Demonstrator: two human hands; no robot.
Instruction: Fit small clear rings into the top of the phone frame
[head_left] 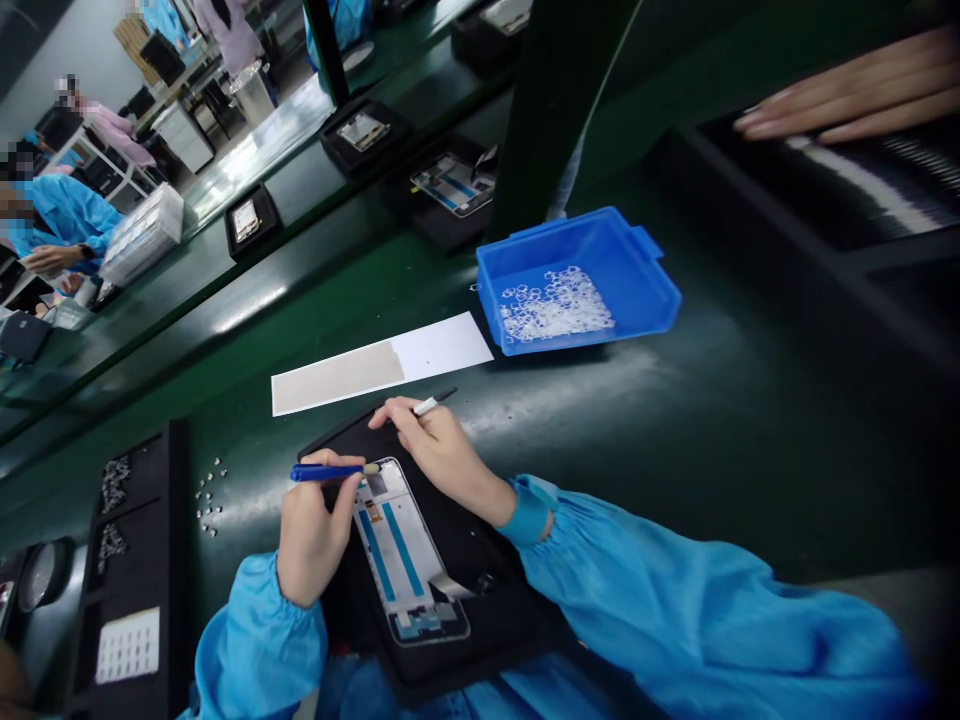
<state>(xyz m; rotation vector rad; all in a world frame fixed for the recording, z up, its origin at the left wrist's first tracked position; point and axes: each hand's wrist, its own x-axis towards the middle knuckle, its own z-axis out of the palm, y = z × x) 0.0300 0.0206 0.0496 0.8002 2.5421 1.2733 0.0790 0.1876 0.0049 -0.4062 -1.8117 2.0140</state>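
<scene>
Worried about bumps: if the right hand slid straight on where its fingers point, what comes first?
Probably the flat white-and-grey paper strip, just past the right hand on the green bench; depth is unclear.

Your phone frame (405,560) w/ two blue strips lies flat in the black tray (465,548), blue-handled tool (330,472) level over its top end, white-tipped stick (427,405) just beyond.
</scene>
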